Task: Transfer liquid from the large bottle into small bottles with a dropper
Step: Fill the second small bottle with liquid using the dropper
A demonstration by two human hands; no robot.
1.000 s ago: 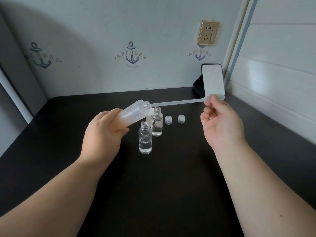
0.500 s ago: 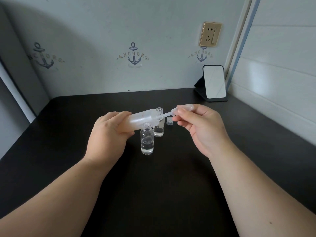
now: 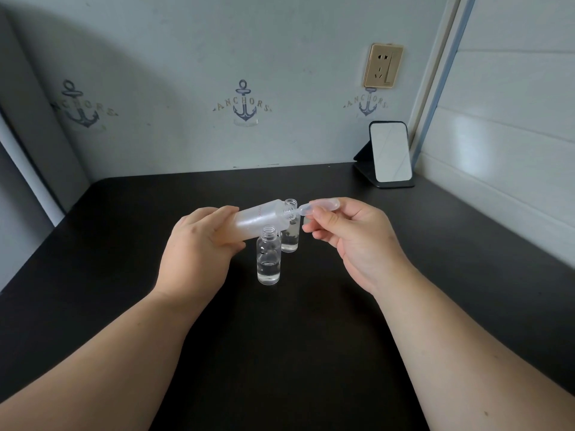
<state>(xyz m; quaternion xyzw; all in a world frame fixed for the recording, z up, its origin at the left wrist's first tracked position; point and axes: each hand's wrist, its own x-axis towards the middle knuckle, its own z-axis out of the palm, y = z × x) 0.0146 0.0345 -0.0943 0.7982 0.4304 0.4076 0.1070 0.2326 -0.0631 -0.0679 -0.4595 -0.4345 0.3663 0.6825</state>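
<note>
While the large bottle point(image 3: 263, 219) is held tilted in the left hand point(image 3: 199, 244) above 2 small bottles point(image 3: 269, 259) on the surface point(image 3: 311, 321), the dropper point(image 3: 317, 206), pinched by the right hand point(image 3: 354, 237), should be kept deep, and its bulb released slowly.

Your left hand point(image 3: 199, 247) is reaching in from the lower left, with the bare forearm stretching up to it. Its back is facing you, and its fingers and thumb are curling round the large bottle point(image 3: 261, 219), which is sticking out of the hand toward the upper right. Your right hand point(image 3: 351, 241) is coming in from the lower right, the palm side turning toward your left hand. Its thumb and fingertips point(image 3: 322, 217) are pinching the bulb of the dropper point(image 3: 320, 205), which is pointing away from the hand toward the left one.
</note>
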